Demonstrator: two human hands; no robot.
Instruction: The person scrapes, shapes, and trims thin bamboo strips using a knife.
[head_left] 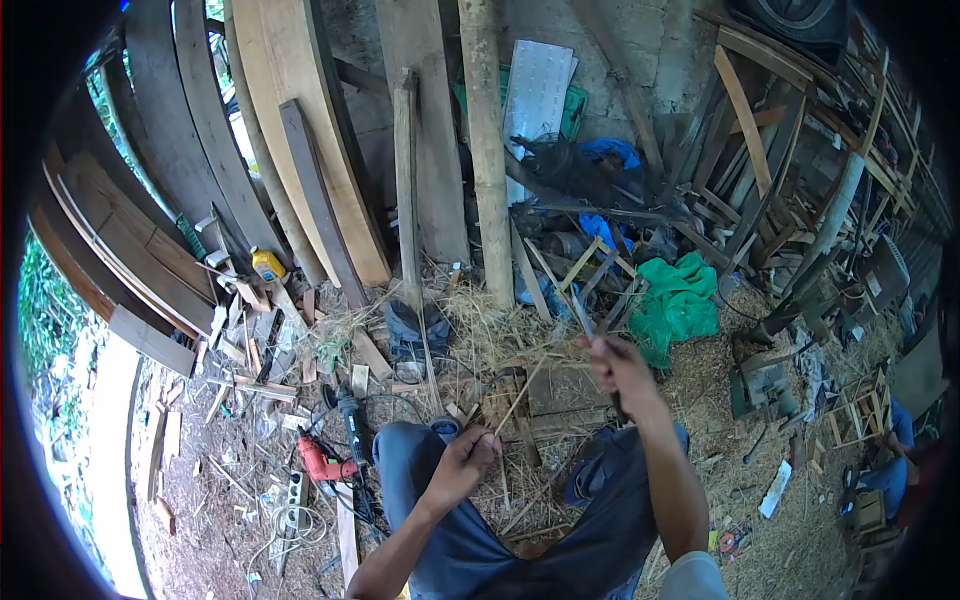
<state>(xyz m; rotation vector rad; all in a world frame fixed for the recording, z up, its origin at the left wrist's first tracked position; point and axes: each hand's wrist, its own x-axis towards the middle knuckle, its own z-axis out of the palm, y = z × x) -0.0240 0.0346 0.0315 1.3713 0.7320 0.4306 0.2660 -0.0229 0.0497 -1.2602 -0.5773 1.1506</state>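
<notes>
My left hand (pixel 466 462) is closed on a thin, pale strip of wood or bamboo (pixel 518 400), which slants up and to the right from my fingers. Raised to the right, my right hand (pixel 622 372) grips a knife (pixel 581 314), its blade angled up and to the left and its dark handle showing below my fist. The blade stands apart from the strip. Between my knees a wooden block (pixel 508 395) lies among shavings, with a mallet-like handle shape running down from it; its exact kind is unclear.
A red power drill (pixel 322 462), a grinder-like tool (pixel 350 420) and a power strip (pixel 292 505) lie left of my legs. Planks (pixel 300 150) lean against the wall ahead. A green cloth (pixel 675 305) lies right of centre. Another person (pixel 895 470) sits at the far right.
</notes>
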